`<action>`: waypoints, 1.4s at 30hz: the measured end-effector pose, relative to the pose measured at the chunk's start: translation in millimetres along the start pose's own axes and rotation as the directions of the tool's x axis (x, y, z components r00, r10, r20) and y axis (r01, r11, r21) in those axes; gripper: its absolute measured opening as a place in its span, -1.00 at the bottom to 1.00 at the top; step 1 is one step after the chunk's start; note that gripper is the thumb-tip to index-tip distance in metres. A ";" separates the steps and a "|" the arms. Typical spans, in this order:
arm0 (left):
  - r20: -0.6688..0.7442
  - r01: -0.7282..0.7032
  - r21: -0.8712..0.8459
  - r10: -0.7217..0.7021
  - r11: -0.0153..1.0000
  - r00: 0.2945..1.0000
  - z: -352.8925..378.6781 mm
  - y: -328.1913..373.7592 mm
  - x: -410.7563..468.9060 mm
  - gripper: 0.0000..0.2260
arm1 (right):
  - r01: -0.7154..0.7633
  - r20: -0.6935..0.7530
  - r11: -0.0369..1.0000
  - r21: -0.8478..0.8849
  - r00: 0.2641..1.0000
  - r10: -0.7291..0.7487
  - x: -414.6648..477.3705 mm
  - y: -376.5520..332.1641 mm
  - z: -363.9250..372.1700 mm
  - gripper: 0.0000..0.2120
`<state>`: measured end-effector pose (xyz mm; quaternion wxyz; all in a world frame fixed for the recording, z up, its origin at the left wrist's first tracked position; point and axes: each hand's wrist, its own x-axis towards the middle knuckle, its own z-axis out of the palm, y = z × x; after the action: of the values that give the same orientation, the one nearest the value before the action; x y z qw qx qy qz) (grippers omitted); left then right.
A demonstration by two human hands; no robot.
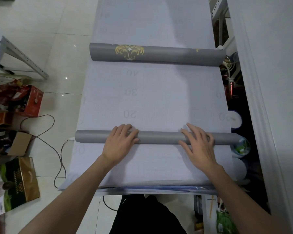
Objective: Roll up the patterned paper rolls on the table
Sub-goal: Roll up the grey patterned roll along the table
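Near grey roll — left hand and right hand flat on top, fingers spread, gripping nothing, likely to keep winding even; patterned roll waits beyond.

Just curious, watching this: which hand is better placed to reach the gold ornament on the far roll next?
Probably the left hand: it rests on the near roll almost in line with the gold ornament on the far roll, while the right hand rests nearer the opposite end.
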<state>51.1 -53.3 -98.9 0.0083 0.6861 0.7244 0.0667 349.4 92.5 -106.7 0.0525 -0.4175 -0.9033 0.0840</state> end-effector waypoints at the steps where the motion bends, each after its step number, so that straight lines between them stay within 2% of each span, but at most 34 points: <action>1: -0.005 0.013 0.015 -0.013 1.000 1.000 0.7 1.6 -2.6 -0.58 | 0.002 0.002 1.000 -0.014 1.000 -0.002 -1.6 -0.4 1.3 -0.52; 5: 0.042 0.023 0.080 -0.026 0.997 0.999 -1.7 3.8 -6.0 -0.44 | 0.027 0.017 0.998 -0.054 1.000 -0.026 2.2 0.0 -2.3 -0.44; 11: 0.013 0.000 0.010 0.000 1.000 1.000 0.6 3.4 -8.3 -0.55 | 0.043 0.036 0.998 -0.053 0.999 -0.041 3.0 -3.6 -2.8 -0.57; 14: -0.015 0.011 0.017 -0.011 1.000 1.000 2.6 4.3 -12.8 -0.52 | 0.034 0.044 0.998 -0.043 0.999 -0.032 -1.3 -4.6 1.2 -0.48; 21: 0.011 -0.024 0.017 0.024 1.000 1.000 -1.9 -1.0 -5.8 -0.60 | 0.010 0.048 1.000 -0.029 0.999 -0.008 -0.6 -6.6 -3.1 -0.52; 25: 0.011 0.032 0.000 -0.032 1.000 0.999 -1.6 2.4 -12.5 -0.53 | -0.004 0.081 0.998 -0.070 0.997 0.010 -5.7 -7.4 0.9 -0.45; 28: 0.031 0.007 0.023 -0.008 1.000 0.999 -4.1 1.9 -11.4 -0.50 | 0.028 0.050 0.995 -0.097 0.998 -0.023 -2.3 -8.7 -4.6 -0.47; 32: 0.032 -0.011 -0.008 0.011 1.000 0.999 -6.7 0.8 -7.7 -0.55 | -0.036 0.014 0.999 -0.002 0.999 0.036 -0.4 -9.4 -8.0 -0.50; 36: 0.039 0.053 0.019 -0.053 0.998 0.998 -3.8 4.1 -11.2 -0.52 | 0.009 0.045 0.999 -0.051 0.999 -0.007 -5.1 -6.0 -2.7 -0.47; 39: 0.089 0.030 0.042 -0.034 0.999 0.995 -5.6 4.3 -9.8 -0.46 | 0.026 0.056 0.996 -0.087 0.998 -0.021 -2.4 -1.6 -3.9 -0.47; 42: 0.090 0.009 0.026 -0.011 1.000 0.996 -7.8 3.3 -9.8 -0.50 | 0.026 0.090 0.997 -0.077 0.996 -0.019 0.1 0.0 -6.9 -0.48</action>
<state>54.1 -63.5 -91.6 0.0326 0.6850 0.7273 0.0264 350.5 93.3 -99.9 -0.0031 -0.4051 -0.9118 0.0667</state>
